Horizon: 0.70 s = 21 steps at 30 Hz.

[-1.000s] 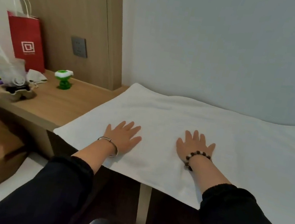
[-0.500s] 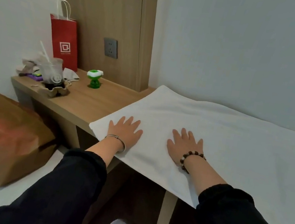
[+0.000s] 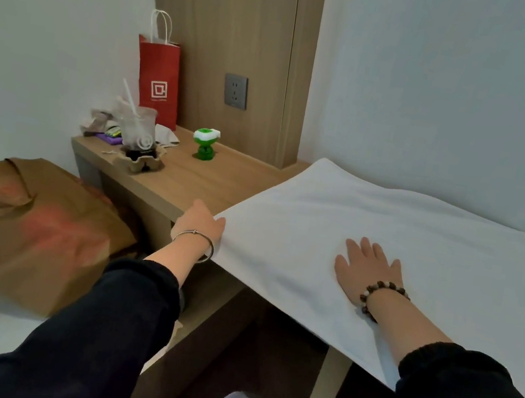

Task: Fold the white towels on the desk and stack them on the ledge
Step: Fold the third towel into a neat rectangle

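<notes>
Fingers [image 3: 365, 248] flat on towel [image 3: 423, 225], right hand [image 3: 363, 272]

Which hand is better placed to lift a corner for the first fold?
Left, likely. The left hand pinches the near left corner of the towel, ready to lift it; the right hand lies flat on the cloth, pinning it.

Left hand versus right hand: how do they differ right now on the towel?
The left hand grips the towel at its near-left corner, while the right hand lies flat on top with fingers spread. The left hand sits at the towel's edge, and the right hand is further in. The left wrist wears a silver bangle, the right a bead bracelet. Both hands touch the towel.
</notes>
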{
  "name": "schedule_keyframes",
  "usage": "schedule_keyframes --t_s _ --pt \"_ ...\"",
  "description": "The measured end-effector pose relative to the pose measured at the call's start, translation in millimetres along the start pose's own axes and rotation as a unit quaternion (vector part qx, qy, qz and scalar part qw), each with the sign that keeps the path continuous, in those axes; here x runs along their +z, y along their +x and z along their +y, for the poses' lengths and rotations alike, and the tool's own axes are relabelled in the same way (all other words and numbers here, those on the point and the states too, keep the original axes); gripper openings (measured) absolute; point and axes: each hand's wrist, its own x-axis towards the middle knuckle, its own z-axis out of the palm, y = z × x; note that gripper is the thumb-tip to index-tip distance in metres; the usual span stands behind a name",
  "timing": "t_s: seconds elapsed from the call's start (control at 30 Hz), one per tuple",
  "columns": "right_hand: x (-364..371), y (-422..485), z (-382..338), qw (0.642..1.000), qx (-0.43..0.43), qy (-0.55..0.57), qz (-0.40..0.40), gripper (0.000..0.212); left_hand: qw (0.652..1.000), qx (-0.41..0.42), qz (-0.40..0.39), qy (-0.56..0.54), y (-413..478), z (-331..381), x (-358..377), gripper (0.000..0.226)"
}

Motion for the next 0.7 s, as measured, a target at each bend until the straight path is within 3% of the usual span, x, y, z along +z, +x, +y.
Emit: schedule_keyframes --t_s 0.13,0.2,0.27,0.33,0.4,0.5,0.57,0.63,0.7 --pt "-17 -4 3 0.998 -0.047 0.024 -0.024 0.056 0.987 -0.033 -0.092 -0.127 -4 17 -17 0.023" --pt "-39 -6 19 0.989 -0.068 0.124 -0.035 0.05 0.962 -0.015 -0.114 -0.247 -14 43 -28 0.019" --pt "-60 -9 49 0.967 -0.024 0.255 0.014 0.045 0.941 0.066 -0.117 -0.311 -29 82 -36 0.015" --pt "-76 -15 84 0.924 0.06 0.367 0.093 0.039 0.925 0.178 -0.13 -0.31 -56 132 -37 0.028" --pt "-88 -19 117 0.883 0.141 0.417 0.161 0.037 0.906 0.292 -0.173 -0.254 -99 177 -27 0.048" --pt "-100 -27 156 0.867 0.223 0.382 0.229 0.038 0.813 0.492 -0.303 -0.072 -174 214 12 0.044" --pt "-99 -36 175 0.877 0.23 0.346 0.242 0.039 0.766 0.532 -0.355 0.065 -210 216 42 0.046" --pt "-89 -42 185 0.903 0.208 0.31 0.213 0.038 0.763 0.543 -0.312 0.162 -225 213 65 0.058" --pt "-75 -45 188 0.941 0.168 0.262 0.135 0.039 0.773 0.54 -0.275 0.189 -228 208 78 0.072"
